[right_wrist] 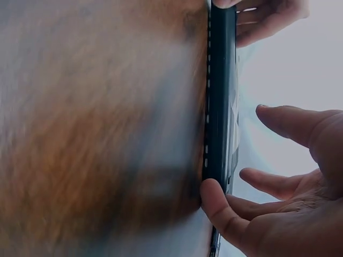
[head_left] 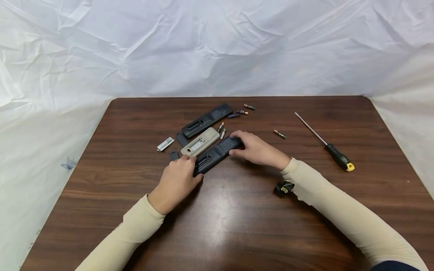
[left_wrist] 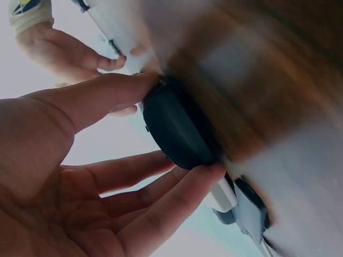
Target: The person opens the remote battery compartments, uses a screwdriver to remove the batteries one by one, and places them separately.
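A black remote control [head_left: 217, 154] lies slantwise, back side up, its battery compartment [head_left: 203, 162] uncovered. My left hand [head_left: 177, 181] grips its near end, and the left wrist view shows thumb and fingers on opposite sides of that black end [left_wrist: 177, 126]. At the far end, my right hand [head_left: 255, 149] holds the remote with its fingers around the edge. In the right wrist view a fingertip [right_wrist: 214, 195] presses the remote's side [right_wrist: 221, 96]; another finger stands apart. Just behind lies a beige remote control [head_left: 205, 140], back up, beside a second black remote control [head_left: 208, 119].
Loose batteries [head_left: 242, 112] lie behind the remotes, with another battery [head_left: 279, 134] farther right. A small black cover [head_left: 173, 155], a larger black cover [head_left: 182, 139] and a pale cover [head_left: 165, 144] lie left. A screwdriver [head_left: 339, 156] rests at the right.
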A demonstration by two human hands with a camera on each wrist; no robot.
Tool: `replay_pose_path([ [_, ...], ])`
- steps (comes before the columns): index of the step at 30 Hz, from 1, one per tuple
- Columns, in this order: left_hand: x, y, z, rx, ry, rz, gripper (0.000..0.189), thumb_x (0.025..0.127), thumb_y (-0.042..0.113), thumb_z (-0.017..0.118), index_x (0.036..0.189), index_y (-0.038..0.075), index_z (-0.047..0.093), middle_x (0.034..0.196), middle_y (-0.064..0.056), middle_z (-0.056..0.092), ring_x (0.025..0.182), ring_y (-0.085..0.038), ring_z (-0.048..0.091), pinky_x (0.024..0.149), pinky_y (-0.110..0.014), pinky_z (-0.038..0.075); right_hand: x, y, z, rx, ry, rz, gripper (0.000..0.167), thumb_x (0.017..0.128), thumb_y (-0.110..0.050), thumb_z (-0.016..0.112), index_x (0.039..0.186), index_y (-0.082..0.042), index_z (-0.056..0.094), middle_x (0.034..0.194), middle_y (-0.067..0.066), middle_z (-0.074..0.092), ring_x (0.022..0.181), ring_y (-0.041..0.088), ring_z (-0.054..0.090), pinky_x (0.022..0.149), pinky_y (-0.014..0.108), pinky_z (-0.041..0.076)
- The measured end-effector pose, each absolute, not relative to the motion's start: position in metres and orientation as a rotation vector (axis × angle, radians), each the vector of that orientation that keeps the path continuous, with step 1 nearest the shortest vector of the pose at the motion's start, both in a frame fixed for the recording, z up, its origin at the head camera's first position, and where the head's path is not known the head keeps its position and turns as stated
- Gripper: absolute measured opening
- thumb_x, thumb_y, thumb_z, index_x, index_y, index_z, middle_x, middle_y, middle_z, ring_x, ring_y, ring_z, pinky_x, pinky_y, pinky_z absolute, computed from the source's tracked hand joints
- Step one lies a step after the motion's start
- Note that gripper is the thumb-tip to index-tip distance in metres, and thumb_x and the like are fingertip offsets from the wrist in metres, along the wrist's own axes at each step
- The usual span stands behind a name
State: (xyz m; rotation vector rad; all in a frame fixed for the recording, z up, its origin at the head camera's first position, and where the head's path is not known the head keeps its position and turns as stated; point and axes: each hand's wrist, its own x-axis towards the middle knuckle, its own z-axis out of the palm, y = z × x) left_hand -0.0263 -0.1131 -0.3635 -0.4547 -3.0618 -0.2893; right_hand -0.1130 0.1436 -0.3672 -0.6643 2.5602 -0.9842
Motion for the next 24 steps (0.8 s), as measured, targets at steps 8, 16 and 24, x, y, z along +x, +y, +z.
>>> replay_pose_path([
  [8,-0.036,-0.123,-0.367,-0.452,-3.037,-0.304,0.037,0.084,0.024,0.091,0.102,-0.002,0.072,0.09,-0.017,0.067,0.07,-0.037,0.068,0.059,-0.05,0.058,-0.11,0.141,-0.371,-0.66,2.544,-1.034,0.056,0.105,-0.025,0.069,0.152,-0.001,0.049,0.138,0.019,0.06,0.102,0.028,0.06,0.086,0.044,0.049],
  [16,-0.043,-0.126,-0.371,-0.404,-3.014,-0.267,0.039,0.085,0.022,0.09,0.107,-0.004,0.072,0.093,-0.021,0.068,0.079,-0.043,0.071,0.062,-0.055,0.059,-0.101,0.161,-0.373,-0.626,2.518,-1.111,0.054,0.107,-0.028,0.064,0.153,-0.003,0.049,0.154,0.02,0.05,0.141,0.038,0.051,0.11,0.055,0.048],
  [24,-0.041,-0.126,-0.367,-0.366,-2.85,-0.235,0.055,0.089,0.042,0.086,0.122,0.0,0.073,0.107,-0.021,0.07,0.093,-0.041,0.069,0.064,-0.057,0.059,-0.081,0.2,-0.356,-0.607,2.774,-1.073,0.053,0.107,-0.026,0.065,0.151,-0.001,0.049,0.157,0.022,0.044,0.138,0.043,0.05,0.111,0.061,0.044],
])
